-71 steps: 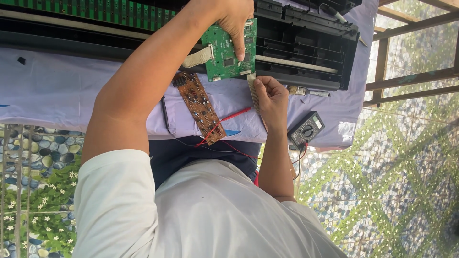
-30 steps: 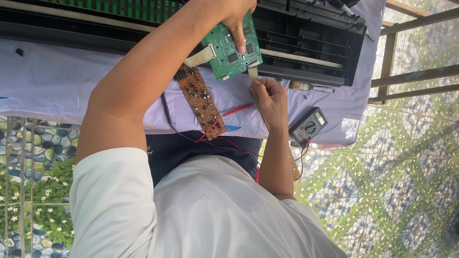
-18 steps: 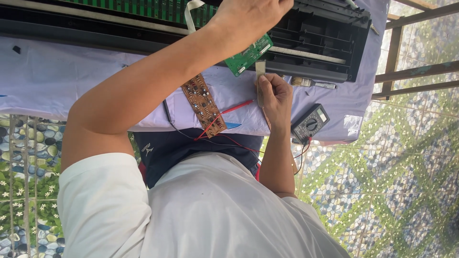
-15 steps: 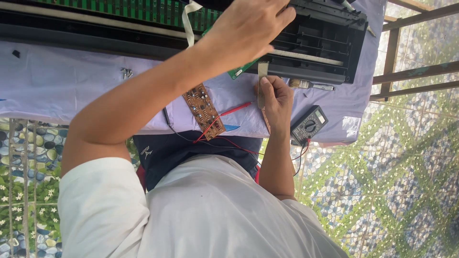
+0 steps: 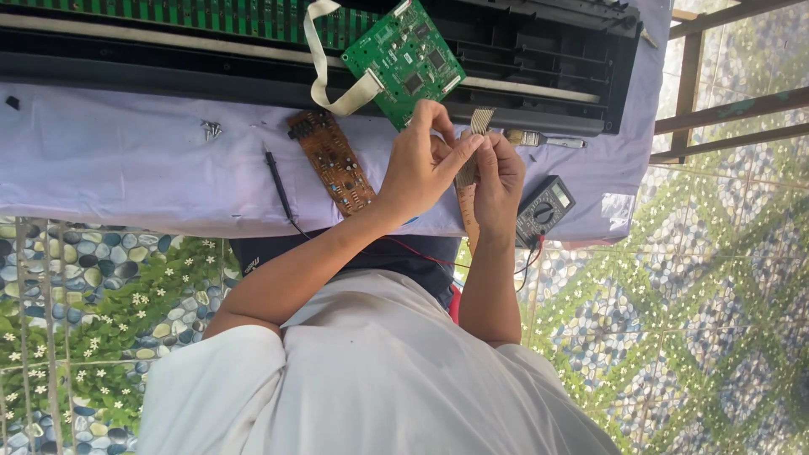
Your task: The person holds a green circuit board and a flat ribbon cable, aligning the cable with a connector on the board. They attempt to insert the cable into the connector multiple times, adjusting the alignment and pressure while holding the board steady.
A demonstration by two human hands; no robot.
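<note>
My left hand (image 5: pixel 420 164) and my right hand (image 5: pixel 502 175) meet over the cloth-covered table, and both pinch a thin flat ribbon cable (image 5: pixel 478 120) that runs down between them. A green circuit board (image 5: pixel 404 59) with a beige ribbon cable (image 5: pixel 324 66) lies free on the black keyboard chassis (image 5: pixel 539 59), just above my left hand. To the left of my left wrist, a brown circuit board (image 5: pixel 331 160) rests on the lavender cloth (image 5: pixel 126 168).
A multimeter (image 5: pixel 543 211) with red and black leads sits by my right wrist. A black probe (image 5: pixel 278 181), a few screws (image 5: pixel 211 129) and a small brush (image 5: pixel 543 139) lie on the cloth. A railing (image 5: pixel 725 84) and pebble floor lie to the right.
My left hand carried the green board up onto the black chassis and let it go. It then came down to the flat ribbon cable at my right hand.
</note>
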